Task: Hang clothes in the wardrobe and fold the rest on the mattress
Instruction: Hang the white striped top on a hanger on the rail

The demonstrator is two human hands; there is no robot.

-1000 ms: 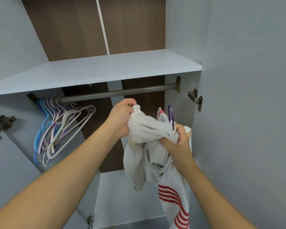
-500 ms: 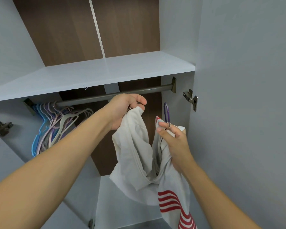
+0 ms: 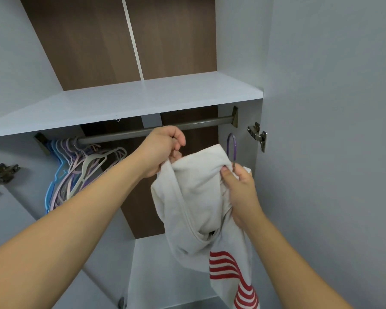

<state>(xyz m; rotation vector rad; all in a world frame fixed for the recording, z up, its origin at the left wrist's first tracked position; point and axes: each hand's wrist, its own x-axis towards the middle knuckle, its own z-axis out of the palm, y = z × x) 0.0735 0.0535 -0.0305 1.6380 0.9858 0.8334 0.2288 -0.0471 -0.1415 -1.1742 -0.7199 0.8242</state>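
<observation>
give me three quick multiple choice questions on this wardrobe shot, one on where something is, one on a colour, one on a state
1. Where do the empty hangers hang?
A. at the left end of the rail
B. on the shelf
C. on the door hinge

2. What colour are the stripes on the white garment?
A. green
B. red
C. black

3. Is the purple hanger hook on the rail?
A. yes, hooked on
B. no, held below it
C. it lies on the wardrobe floor

Answers:
1 A, they bunch beside the left bracket.
2 B, red bands show on its low hanging part.
3 B, the hook stands above the right hand, under the rail, while the left hand grips the cloth.
</observation>
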